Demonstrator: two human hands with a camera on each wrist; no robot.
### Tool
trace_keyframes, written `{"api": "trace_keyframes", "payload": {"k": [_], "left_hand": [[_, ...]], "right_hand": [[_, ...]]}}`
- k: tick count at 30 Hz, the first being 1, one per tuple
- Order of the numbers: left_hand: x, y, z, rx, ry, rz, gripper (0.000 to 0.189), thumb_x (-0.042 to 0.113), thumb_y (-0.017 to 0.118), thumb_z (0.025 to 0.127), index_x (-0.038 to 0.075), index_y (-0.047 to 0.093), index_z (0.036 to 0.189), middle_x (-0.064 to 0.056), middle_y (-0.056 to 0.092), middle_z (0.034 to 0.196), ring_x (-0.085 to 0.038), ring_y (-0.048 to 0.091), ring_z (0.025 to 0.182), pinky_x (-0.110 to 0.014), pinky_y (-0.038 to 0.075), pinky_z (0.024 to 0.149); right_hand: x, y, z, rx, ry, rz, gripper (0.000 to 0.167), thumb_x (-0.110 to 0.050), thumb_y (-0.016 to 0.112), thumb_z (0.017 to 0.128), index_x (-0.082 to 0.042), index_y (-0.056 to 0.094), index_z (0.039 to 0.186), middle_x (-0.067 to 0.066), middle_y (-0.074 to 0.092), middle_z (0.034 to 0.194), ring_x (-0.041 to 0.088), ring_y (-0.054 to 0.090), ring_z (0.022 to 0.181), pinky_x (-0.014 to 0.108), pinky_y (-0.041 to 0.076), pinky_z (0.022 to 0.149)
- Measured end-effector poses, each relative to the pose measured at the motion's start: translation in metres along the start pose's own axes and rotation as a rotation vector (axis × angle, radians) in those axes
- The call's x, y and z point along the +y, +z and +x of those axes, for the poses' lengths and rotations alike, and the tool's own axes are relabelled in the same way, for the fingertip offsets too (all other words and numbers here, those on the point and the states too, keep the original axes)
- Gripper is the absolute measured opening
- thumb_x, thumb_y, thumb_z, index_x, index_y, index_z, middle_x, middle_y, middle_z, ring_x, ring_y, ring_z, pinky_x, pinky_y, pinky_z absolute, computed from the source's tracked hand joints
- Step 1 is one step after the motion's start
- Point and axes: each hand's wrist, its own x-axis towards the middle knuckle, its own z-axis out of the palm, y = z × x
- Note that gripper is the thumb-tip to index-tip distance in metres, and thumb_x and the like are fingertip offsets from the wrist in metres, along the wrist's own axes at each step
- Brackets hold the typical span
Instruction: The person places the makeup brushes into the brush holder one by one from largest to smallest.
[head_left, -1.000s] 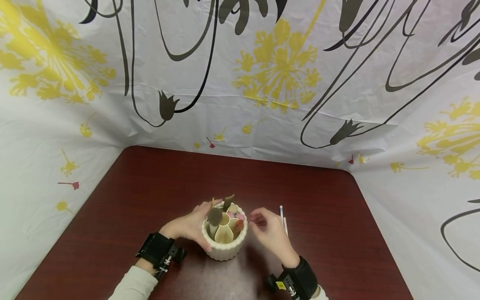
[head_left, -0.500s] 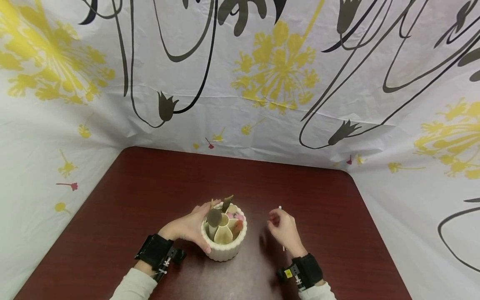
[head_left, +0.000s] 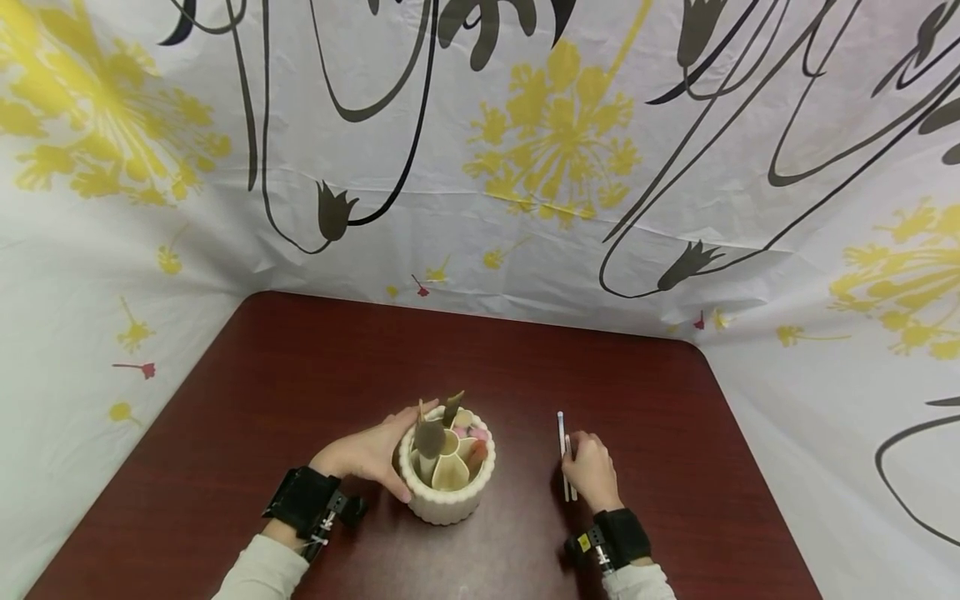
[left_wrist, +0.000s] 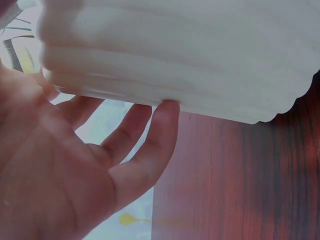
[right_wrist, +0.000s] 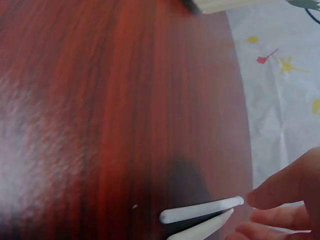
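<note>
A cream, ribbed round organizer (head_left: 442, 507) with a scalloped rim and petal-shaped compartments stands on the table. My left hand (head_left: 372, 454) grips its left side, thumb in front and fingers behind; in the left wrist view its fingertips touch the ribbed wall. Two slim white sticks (head_left: 561, 429) lie side by side to the right, one with a bluish tip. Over them is my right hand (head_left: 592, 473), fingers bent down at the sticks. In the right wrist view its fingertips (right_wrist: 257, 199) are at the sticks' ends; whether they pinch one is unclear.
Inside the organizer are a dark round-headed piece (head_left: 431, 438), a dark leaf-shaped piece (head_left: 452, 408), pink balls (head_left: 477, 433) and an orange item (head_left: 477, 452). The dark red table (head_left: 360, 350) meets a patterned white cloth (head_left: 465, 250) behind and at the sides.
My right hand has moved away from the organizer, rightward and down to the white sticks. My left hand has stayed at the organizer, which has shifted only slightly.
</note>
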Motion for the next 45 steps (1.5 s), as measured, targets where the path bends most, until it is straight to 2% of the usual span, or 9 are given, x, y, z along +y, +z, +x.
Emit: {"api": "trace_keyframes", "payload": {"k": [4, 8, 13, 18, 26, 32, 39, 45], "left_hand": [[-0.001, 0.001, 0.002, 0.019, 0.024, 0.008, 0.121, 0.035, 0.088, 0.046, 0.009, 0.02, 0.143, -0.01, 0.029, 0.14, -0.03, 0.025, 0.128, -0.054, 0.026, 0.097], [-0.001, 0.005, 0.004, 0.022, 0.023, 0.006, 0.125, 0.033, 0.09, 0.044, 0.012, 0.018, 0.144, -0.009, 0.032, 0.132, -0.028, 0.029, 0.123, -0.049, 0.03, 0.095], [0.001, 0.007, 0.005, 0.02, 0.0, 0.001, 0.127, 0.033, 0.09, 0.043, 0.023, 0.015, 0.145, -0.009, 0.028, 0.132, -0.029, 0.026, 0.121, -0.05, 0.03, 0.092], [0.001, 0.008, 0.006, 0.012, -0.012, 0.008, 0.126, 0.04, 0.089, 0.045, 0.03, 0.013, 0.145, -0.008, 0.028, 0.132, -0.029, 0.026, 0.12, -0.051, 0.032, 0.09], [-0.002, 0.007, 0.007, 0.01, -0.012, -0.041, 0.12, 0.038, 0.089, 0.044, 0.027, 0.02, 0.142, -0.007, 0.028, 0.132, -0.027, 0.026, 0.122, -0.05, 0.03, 0.092], [-0.002, 0.007, 0.007, 0.009, -0.008, -0.075, 0.118, 0.035, 0.089, 0.045, 0.025, 0.022, 0.14, -0.005, 0.032, 0.131, -0.024, 0.03, 0.122, -0.047, 0.03, 0.094], [-0.002, 0.007, 0.007, 0.007, -0.018, -0.064, 0.118, 0.036, 0.089, 0.045, 0.027, 0.02, 0.141, -0.006, 0.03, 0.135, -0.027, 0.026, 0.125, -0.053, 0.027, 0.095], [-0.002, 0.008, 0.006, 0.01, -0.013, -0.075, 0.119, 0.035, 0.089, 0.044, 0.027, 0.02, 0.141, -0.004, 0.034, 0.128, -0.025, 0.03, 0.121, -0.05, 0.03, 0.093]], "right_hand": [[0.005, 0.002, -0.001, -0.039, 0.015, -0.024, 0.023, -0.005, 0.06, 0.078, 0.003, 0.062, 0.099, 0.016, 0.055, 0.087, 0.03, 0.056, 0.072, 0.037, 0.045, 0.053], [0.009, 0.005, -0.001, -0.042, 0.023, -0.044, 0.022, -0.004, 0.059, 0.077, 0.004, 0.062, 0.097, 0.017, 0.056, 0.086, 0.033, 0.056, 0.073, 0.04, 0.046, 0.056], [0.012, 0.007, 0.0, -0.045, 0.024, -0.039, 0.023, -0.004, 0.06, 0.077, 0.007, 0.061, 0.097, 0.018, 0.055, 0.085, 0.033, 0.056, 0.072, 0.04, 0.047, 0.057], [0.013, 0.008, 0.001, -0.048, 0.025, -0.028, 0.019, -0.002, 0.06, 0.076, 0.007, 0.061, 0.093, 0.016, 0.055, 0.081, 0.03, 0.056, 0.07, 0.037, 0.047, 0.054], [0.017, 0.009, 0.003, -0.042, 0.023, -0.02, 0.016, 0.0, 0.059, 0.077, 0.006, 0.061, 0.091, 0.013, 0.055, 0.077, 0.027, 0.056, 0.068, 0.034, 0.047, 0.053], [0.012, 0.004, 0.004, -0.017, 0.022, -0.007, 0.023, 0.001, 0.059, 0.074, 0.006, 0.06, 0.096, 0.011, 0.055, 0.076, 0.026, 0.056, 0.067, 0.035, 0.045, 0.054], [0.0, -0.007, 0.0, 0.031, -0.042, 0.018, 0.028, 0.001, 0.06, 0.074, 0.006, 0.059, 0.101, 0.012, 0.056, 0.08, 0.024, 0.055, 0.069, 0.036, 0.045, 0.056], [-0.019, -0.017, -0.005, 0.068, -0.124, 0.057, 0.027, 0.003, 0.061, 0.073, 0.004, 0.058, 0.1, 0.013, 0.057, 0.08, 0.023, 0.053, 0.069, 0.035, 0.044, 0.057]]}}
